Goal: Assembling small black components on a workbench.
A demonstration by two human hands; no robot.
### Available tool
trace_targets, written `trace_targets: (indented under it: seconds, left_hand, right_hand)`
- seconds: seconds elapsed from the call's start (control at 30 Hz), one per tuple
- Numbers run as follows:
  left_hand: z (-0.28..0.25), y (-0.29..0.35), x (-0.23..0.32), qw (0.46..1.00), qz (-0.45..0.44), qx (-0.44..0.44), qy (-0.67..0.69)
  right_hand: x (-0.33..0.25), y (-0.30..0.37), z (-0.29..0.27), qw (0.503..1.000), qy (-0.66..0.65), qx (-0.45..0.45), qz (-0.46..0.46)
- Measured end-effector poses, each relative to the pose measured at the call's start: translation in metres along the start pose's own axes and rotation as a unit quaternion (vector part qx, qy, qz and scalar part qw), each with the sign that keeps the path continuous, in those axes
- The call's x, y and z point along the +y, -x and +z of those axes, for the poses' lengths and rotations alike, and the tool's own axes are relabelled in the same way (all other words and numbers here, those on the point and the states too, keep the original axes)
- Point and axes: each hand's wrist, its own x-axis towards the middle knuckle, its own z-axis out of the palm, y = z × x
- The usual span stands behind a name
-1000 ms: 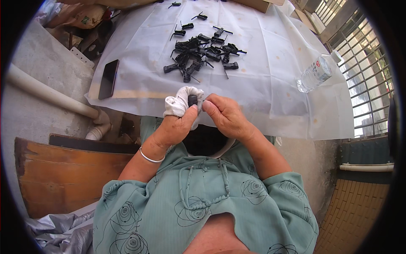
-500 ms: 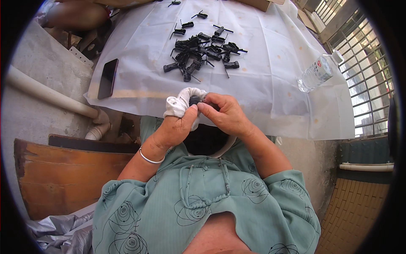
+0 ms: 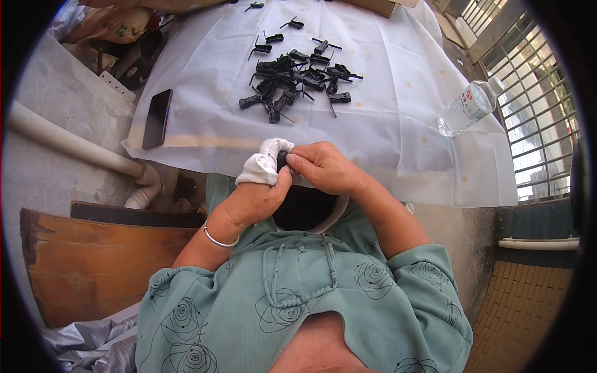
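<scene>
My left hand (image 3: 267,192) is closed on a small black plastic part (image 3: 282,159), with a white cloth (image 3: 260,165) wrapped about its fingers. Pinching at the same part from the other side is my right hand (image 3: 326,166), thumb and forefinger together. The fingers cover most of the part, so its full shape is hidden. Both hands are just off the table's near edge, above a dark-filled bucket (image 3: 336,216) between my knees. Beyond them, a loose pile of black plastic parts (image 3: 273,73) with thin protruding strips lies on the table.
A white plastic sheet (image 3: 398,149) covers the table. On it, a dark phone (image 3: 158,118) lies at the left and a clear water bottle (image 3: 467,107) at the right. A cardboard box (image 3: 373,6) is at the far edge. A wooden board (image 3: 106,261) and pale pipe (image 3: 74,142) are left.
Both hands have shifted slightly left and stay together on the black part. The cloth has turned a little with my left hand. A blurred shape at the upper left has gone from view.
</scene>
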Motion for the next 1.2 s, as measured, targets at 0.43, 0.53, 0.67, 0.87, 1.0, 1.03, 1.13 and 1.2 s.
trace_targets:
  seconds: [0.43, 0.53, 0.67, 0.87, 1.0, 1.03, 1.13, 1.2]
  left_hand:
    - [-0.013, -0.019, -0.026, 0.978, -0.096, 0.063, 0.173]
    - [-0.016, -0.022, -0.030, 0.913, -0.133, 0.076, 0.377]
    - [-0.013, -0.030, -0.030, 0.842, -0.117, -0.010, 0.527]
    - [0.002, -0.022, -0.009, 0.960, -0.011, 0.051, 0.275]
    - [0.002, -0.015, 0.004, 0.969, -0.004, -0.013, 0.248]
    - [0.003, -0.014, 0.007, 0.965, -0.001, -0.031, 0.262]
    - [0.008, -0.013, 0.004, 0.974, 0.034, -0.017, 0.225]
    - [0.007, -0.013, 0.002, 0.980, 0.029, 0.005, 0.199]
  right_hand:
    - [0.036, -0.048, -0.004, 0.940, 0.293, 0.174, -0.009]
    - [0.025, -0.018, -0.004, 0.968, 0.178, 0.162, -0.068]
    - [0.015, -0.001, 0.001, 0.973, 0.146, 0.101, -0.147]
    - [-0.019, 0.008, 0.006, 0.962, 0.123, 0.204, -0.137]
    - [-0.009, -0.003, 0.007, 0.963, 0.068, 0.248, -0.085]
    - [-0.005, -0.006, 0.007, 0.975, -0.019, 0.217, -0.036]
    - [-0.005, -0.003, 0.002, 0.981, -0.107, 0.163, 0.010]
    - [-0.004, 0.002, -0.001, 0.985, -0.100, 0.132, -0.039]
